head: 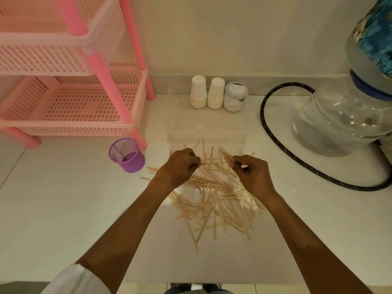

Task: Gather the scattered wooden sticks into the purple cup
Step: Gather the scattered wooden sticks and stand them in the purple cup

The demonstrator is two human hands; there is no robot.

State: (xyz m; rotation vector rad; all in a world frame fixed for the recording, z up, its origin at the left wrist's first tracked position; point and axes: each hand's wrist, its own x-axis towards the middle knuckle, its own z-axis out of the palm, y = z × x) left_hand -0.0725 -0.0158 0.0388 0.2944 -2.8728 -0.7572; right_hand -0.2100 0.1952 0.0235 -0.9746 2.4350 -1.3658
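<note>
Many wooden sticks lie scattered on our table. Our left hand and right hand each pinch sticks; the purple cup stands left.

The scene is lit dimly and warmly, with a yellowish cast over the pale glossy bench. Soft shadows are thrown toward the viewer beneath both forearms, so the light is placed ahead and above. Small glints are seen on the clear rounded plastic water bottle. Straight lines are bowed by wide-angle distortion near the edges, and the pink slotted plastic rack is rendered slightly soft and overexposed.
</note>
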